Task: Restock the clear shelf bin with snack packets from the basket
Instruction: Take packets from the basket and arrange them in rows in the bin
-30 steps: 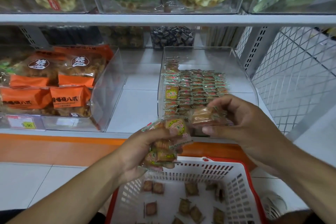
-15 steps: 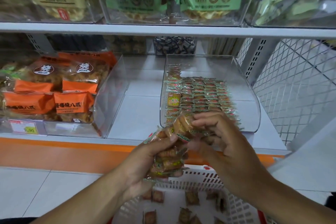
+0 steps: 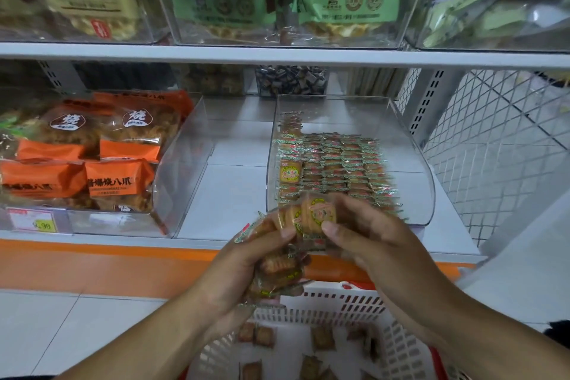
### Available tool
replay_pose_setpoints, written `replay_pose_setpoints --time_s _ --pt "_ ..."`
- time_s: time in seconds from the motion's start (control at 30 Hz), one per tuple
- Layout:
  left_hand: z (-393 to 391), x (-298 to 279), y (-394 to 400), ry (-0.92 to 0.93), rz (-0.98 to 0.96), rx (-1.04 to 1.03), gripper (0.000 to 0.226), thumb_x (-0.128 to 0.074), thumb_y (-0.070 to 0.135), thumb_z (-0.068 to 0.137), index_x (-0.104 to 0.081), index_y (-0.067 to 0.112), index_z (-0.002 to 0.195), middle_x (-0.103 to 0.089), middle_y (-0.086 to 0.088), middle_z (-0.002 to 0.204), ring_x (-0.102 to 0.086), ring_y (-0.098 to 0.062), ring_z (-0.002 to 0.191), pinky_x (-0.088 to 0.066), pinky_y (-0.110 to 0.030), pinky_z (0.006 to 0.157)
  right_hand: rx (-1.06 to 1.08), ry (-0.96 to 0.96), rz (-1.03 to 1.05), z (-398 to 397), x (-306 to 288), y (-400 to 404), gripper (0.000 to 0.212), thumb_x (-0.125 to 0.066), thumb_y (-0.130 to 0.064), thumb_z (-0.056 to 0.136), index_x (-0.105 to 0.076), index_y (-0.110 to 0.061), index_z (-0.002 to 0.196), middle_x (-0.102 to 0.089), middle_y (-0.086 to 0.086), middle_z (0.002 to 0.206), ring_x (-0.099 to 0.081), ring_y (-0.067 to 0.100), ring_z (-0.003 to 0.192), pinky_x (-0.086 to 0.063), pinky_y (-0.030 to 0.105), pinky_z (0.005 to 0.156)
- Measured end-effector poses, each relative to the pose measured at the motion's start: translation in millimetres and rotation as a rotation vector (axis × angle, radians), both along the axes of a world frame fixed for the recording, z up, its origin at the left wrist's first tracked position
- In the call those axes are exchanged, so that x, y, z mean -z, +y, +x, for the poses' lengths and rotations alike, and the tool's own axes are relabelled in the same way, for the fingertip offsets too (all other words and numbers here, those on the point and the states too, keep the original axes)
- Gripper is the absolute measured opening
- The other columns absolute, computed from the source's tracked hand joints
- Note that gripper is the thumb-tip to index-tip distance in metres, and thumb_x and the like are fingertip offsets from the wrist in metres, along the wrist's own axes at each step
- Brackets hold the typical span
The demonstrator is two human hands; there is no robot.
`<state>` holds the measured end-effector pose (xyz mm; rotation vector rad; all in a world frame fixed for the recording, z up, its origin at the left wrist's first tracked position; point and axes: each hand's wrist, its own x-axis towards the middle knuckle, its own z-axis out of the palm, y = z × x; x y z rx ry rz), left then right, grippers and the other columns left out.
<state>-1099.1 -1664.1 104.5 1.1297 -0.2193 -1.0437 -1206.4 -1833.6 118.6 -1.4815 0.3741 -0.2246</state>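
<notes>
Two hands meet at centre, above basket. Left hand (image 3: 246, 259) grips stack of snack packets (image 3: 277, 268); right hand (image 3: 370, 237) pinches top packet (image 3: 317, 214) off stack, fingers curled round it. Clear bin (image 3: 413, 163) on shelf at 1 o'clock from hands: several neat rows laid, front part and upper space unfilled. Basket (image 3: 333, 302) at 6 o'clock: about a dozen loose packets left. Judged roughly midway.
</notes>
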Motion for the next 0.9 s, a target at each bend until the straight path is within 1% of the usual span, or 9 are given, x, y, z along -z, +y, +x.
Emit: replay_pose_setpoints --time_s 0.17,0.23,0.33,0.43,0.5,0.6,0.67,0.77,0.9 --pt "0 2 -3 -0.096 0.012 -0.014 0.050 -0.084 0.035 0.071 -0.074 0.024 0.119 -0.075 -0.020 0.110 -0.072 -0.031 0.079 -0.056 -0.038 0.071 -0.149 0.070 0.320 2 -2 6 0.033 -0.055 -0.016 0.098 -0.070 -0.026 0.126 -0.072 0.002 0.125 -0.067 0.021 0.118 -0.059 0.039 0.090" --pt "-1 2 -3 -0.150 0.057 -0.035 0.052 -0.083 0.038 0.072 -0.072 0.026 0.122 -0.074 -0.022 0.114 -0.070 -0.037 0.088 -0.050 -0.050 0.083 -0.174 0.086 0.391 3 -3 3 0.039 -0.056 -0.013 0.096 -0.065 -0.023 0.132 -0.070 0.005 0.128 -0.066 0.025 0.120 -0.057 0.047 0.096" --pt "0 -1 -6 -0.192 0.101 -0.071 0.048 -0.083 0.039 0.073 -0.074 0.025 0.118 -0.074 -0.023 0.113 -0.071 -0.041 0.092 -0.051 -0.063 0.089 -0.189 0.087 0.453 6 -7 -6 0.044 -0.061 -0.008 0.088 -0.066 -0.020 0.130 -0.069 0.016 0.127 -0.066 0.035 0.118 -0.050 0.057 0.103" --pt "3 -7 -11 -0.222 0.117 -0.097 0.049 -0.088 0.038 0.067 -0.076 0.025 0.112 -0.077 -0.020 0.106 -0.072 -0.042 0.086 -0.049 -0.070 0.090 -0.157 0.026 0.442 10 -13 -13 0.042 -0.070 -0.004 0.078 -0.073 -0.016 0.118 -0.073 0.015 0.116 -0.072 0.033 0.105 -0.059 0.051 0.089" --pt "9 -9 -17 -0.196 0.107 -0.133 0.048 -0.089 0.030 0.065 -0.077 0.027 0.111 -0.077 -0.018 0.105 -0.072 -0.039 0.081 -0.058 -0.060 0.083 -0.044 -0.004 0.298 18 -18 -19 0.046 -0.081 -0.003 0.069 -0.075 -0.021 0.110 -0.074 0.009 0.110 -0.075 0.028 0.096 -0.062 0.039 0.076" --pt "20 -14 -28 -0.163 0.075 -0.125 0.034 -0.078 0.022 0.079 -0.077 0.028 0.113 -0.077 -0.015 0.107 -0.076 -0.034 0.086 -0.060 -0.040 0.066 0.148 0.060 -0.144 48 -19 -42 0.049 -0.081 -0.017 0.063 -0.069 -0.032 0.108 -0.074 -0.013 0.095 -0.074 0.016 0.085 -0.060 0.036 0.075" --pt "25 -17 -36 -0.162 0.059 -0.094 0.025 -0.074 0.019 0.087 -0.078 0.029 0.110 -0.078 -0.012 0.108 -0.077 -0.033 0.090 -0.060 -0.037 0.065 0.194 0.094 -0.324 77 -14 -63 0.044 -0.083 -0.015 0.070 -0.061 -0.031 0.105 -0.072 -0.014 0.085 -0.070 0.012 0.081 -0.055 0.034 0.076" --pt "32 -20 -47 -0.168 0.058 -0.078 0.024 -0.075 0.020 0.088 -0.077 0.031 0.109 -0.078 -0.010 0.110 -0.076 -0.032 0.098 -0.063 -0.048 0.079 0.207 0.170 -0.654 127 -5 -95 0.042 -0.082 -0.021 0.076 -0.056 -0.025 0.109 -0.063 -0.014 0.090 -0.063 0.006 0.079 -0.049 0.016 0.066" --pt "39 -20 -57 -0.156 0.044 -0.068 0.026 -0.075 0.021 0.088 -0.076 0.027 0.113 -0.078 -0.009 0.111 -0.076 -0.031 0.100 -0.063 -0.043 0.079 0.076 0.287 -1.108 190 -7 -122 0.056 -0.076 -0.028 0.079 -0.051 -0.018 0.128 -0.065 0.006 0.118 -0.061 0.025 0.111 -0.049 0.027 0.092"
